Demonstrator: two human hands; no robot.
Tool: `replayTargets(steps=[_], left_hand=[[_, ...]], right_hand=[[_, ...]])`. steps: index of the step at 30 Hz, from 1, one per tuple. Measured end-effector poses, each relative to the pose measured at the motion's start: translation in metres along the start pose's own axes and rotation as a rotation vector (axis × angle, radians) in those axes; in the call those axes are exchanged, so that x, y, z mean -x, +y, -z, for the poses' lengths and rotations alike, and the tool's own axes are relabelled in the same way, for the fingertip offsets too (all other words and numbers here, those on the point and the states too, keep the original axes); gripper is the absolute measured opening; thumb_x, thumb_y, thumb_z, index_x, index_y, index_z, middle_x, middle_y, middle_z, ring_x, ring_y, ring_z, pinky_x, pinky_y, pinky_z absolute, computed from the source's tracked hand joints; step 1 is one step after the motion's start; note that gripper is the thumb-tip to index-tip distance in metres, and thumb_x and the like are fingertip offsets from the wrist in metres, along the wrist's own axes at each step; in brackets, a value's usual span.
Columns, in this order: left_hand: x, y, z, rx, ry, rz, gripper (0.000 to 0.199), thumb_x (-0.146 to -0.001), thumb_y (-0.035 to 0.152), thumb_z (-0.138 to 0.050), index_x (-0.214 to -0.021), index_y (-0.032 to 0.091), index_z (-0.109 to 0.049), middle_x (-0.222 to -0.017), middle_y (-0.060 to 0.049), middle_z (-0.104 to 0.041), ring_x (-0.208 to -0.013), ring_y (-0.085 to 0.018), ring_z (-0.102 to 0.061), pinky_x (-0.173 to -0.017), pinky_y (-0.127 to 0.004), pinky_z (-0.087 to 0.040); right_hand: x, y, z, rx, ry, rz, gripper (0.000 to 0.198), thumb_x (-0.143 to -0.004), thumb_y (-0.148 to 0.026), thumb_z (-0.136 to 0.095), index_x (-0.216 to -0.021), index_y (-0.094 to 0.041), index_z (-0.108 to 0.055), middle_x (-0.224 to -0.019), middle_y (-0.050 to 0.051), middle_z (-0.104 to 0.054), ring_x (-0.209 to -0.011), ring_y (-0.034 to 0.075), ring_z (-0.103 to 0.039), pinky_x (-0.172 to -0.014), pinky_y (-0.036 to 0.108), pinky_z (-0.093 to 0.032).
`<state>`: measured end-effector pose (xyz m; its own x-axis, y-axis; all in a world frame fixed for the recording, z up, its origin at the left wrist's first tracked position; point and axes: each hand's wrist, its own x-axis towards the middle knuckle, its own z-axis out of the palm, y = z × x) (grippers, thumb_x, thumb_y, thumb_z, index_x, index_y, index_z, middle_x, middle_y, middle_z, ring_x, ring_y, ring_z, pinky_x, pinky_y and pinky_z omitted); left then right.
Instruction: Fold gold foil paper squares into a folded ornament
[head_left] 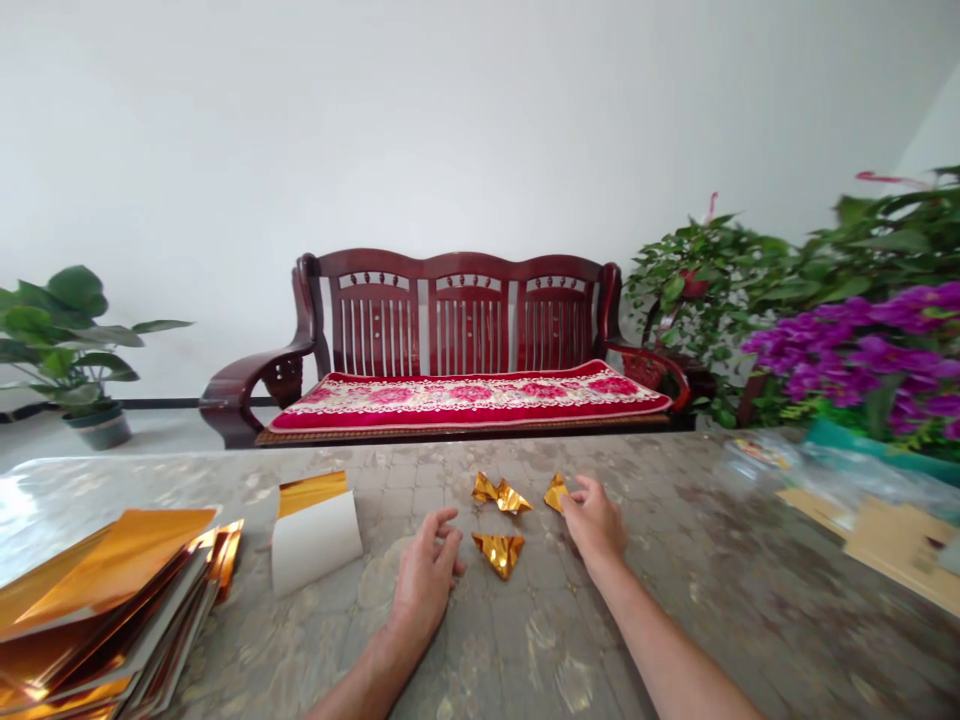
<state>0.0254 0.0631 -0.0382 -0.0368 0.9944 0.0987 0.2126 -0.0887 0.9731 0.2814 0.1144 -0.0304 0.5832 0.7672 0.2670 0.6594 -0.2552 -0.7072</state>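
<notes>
My right hand has its thumb and fingertips closed on the edge of a small folded piece of gold foil paper, which rests on the table. Part of that piece is hidden behind the fingers. My left hand lies on the table, fingers loosely bent and apart, with nothing in it. Between the hands sit a gold foil piece folded like a bow and, nearer to me, a folded gold foil triangle pointing towards me. The left fingertips are just beside the triangle, apart from it.
A stack of gold foil sheets lies at the left, beside a curled sheet with its pale side up. Plastic bags and brown cardboard lie at the right. Beyond the patterned table stand a wooden bench and plants.
</notes>
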Motion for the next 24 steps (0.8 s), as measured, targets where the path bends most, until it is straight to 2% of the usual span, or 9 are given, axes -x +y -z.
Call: replayTargets(steps=[4,7,11,13,15,17,20,22,24], left_hand=[[-0.001,-0.002,-0.001,0.029,0.011,0.014,0.041,-0.088,0.044,-0.050,-0.119,0.018,-0.054,-0.090,-0.001,-0.061,-0.056,-0.010,-0.060,-0.043,-0.018,-0.043],[0.000,-0.002,0.000,0.008,0.031,-0.019,0.039,-0.089,0.042,-0.049,-0.118,0.018,-0.056,-0.093,-0.003,-0.062,-0.059,-0.012,-0.061,-0.045,-0.020,-0.045],[0.007,0.007,0.010,-0.141,0.165,-0.336,0.027,-0.091,0.029,-0.050,-0.114,0.022,-0.061,-0.108,-0.007,-0.062,-0.089,-0.019,-0.063,-0.074,-0.030,-0.053],[0.010,0.017,0.016,-0.182,0.157,-0.500,0.030,-0.091,0.025,-0.051,-0.120,0.025,-0.059,-0.123,-0.009,-0.057,-0.106,-0.021,-0.059,-0.084,-0.034,-0.052],[0.011,0.028,0.022,-0.158,0.144,-0.558,0.041,-0.088,0.025,-0.058,-0.128,0.027,-0.054,-0.132,-0.010,-0.051,-0.115,-0.023,-0.055,-0.087,-0.035,-0.052],[0.011,0.038,0.026,-0.102,0.045,-0.548,0.058,-0.082,0.029,-0.069,-0.136,0.028,-0.047,-0.136,-0.010,-0.048,-0.118,-0.025,-0.054,-0.090,-0.037,-0.051],[0.009,0.048,0.027,0.044,-0.168,-0.439,0.077,-0.071,0.035,-0.080,-0.138,0.026,-0.045,-0.129,-0.011,-0.054,-0.101,-0.023,-0.062,-0.080,-0.032,-0.053],[0.010,0.053,0.026,0.162,-0.275,-0.324,0.074,-0.069,0.035,-0.082,-0.134,0.022,-0.048,-0.115,-0.010,-0.063,-0.089,-0.021,-0.066,-0.074,-0.029,-0.053],[0.011,0.056,0.023,0.283,-0.312,-0.227,0.061,-0.070,0.033,-0.081,-0.123,0.020,-0.055,-0.098,-0.006,-0.069,-0.083,-0.019,-0.067,-0.073,-0.028,-0.053]], right_hand=[[0.001,0.004,-0.001,-0.078,0.034,0.028,0.038,-0.069,-0.028,-0.060,-0.106,-0.025,-0.068,-0.080,0.003,-0.075,-0.076,0.026,-0.066,-0.072,0.038,-0.047],[0.005,0.001,0.004,-0.171,0.071,0.088,0.040,-0.072,-0.030,-0.055,-0.110,-0.021,-0.065,-0.078,0.003,-0.073,-0.073,0.023,-0.066,-0.070,0.035,-0.048],[0.029,-0.022,0.025,-0.281,0.078,0.242,0.045,-0.077,-0.034,-0.053,-0.118,-0.018,-0.060,-0.083,0.003,-0.070,-0.087,0.023,-0.064,-0.081,0.035,-0.049],[0.050,-0.040,0.040,-0.312,-0.047,0.438,0.036,-0.079,-0.029,-0.055,-0.113,-0.021,-0.063,-0.085,0.004,-0.068,-0.090,0.023,-0.062,-0.083,0.036,-0.048],[0.071,-0.058,0.053,-0.329,-0.192,0.574,0.035,-0.079,-0.020,-0.055,-0.112,-0.024,-0.064,-0.085,0.003,-0.066,-0.089,0.021,-0.062,-0.084,0.034,-0.049],[0.088,-0.073,0.061,-0.329,-0.310,0.665,0.037,-0.078,-0.013,-0.054,-0.112,-0.025,-0.065,-0.085,0.002,-0.066,-0.088,0.020,-0.062,-0.085,0.034,-0.049],[0.102,-0.086,0.066,-0.342,-0.452,0.739,0.039,-0.076,-0.009,-0.055,-0.109,-0.027,-0.067,-0.087,0.001,-0.066,-0.084,0.018,-0.062,-0.079,0.030,-0.051],[0.106,-0.091,0.064,-0.360,-0.491,0.739,0.041,-0.077,-0.008,-0.055,-0.110,-0.028,-0.066,-0.088,0.000,-0.067,-0.084,0.017,-0.063,-0.078,0.029,-0.051],[0.108,-0.095,0.062,-0.410,-0.496,0.710,0.039,-0.077,-0.009,-0.055,-0.110,-0.028,-0.066,-0.087,0.000,-0.067,-0.083,0.017,-0.063,-0.080,0.030,-0.052]])
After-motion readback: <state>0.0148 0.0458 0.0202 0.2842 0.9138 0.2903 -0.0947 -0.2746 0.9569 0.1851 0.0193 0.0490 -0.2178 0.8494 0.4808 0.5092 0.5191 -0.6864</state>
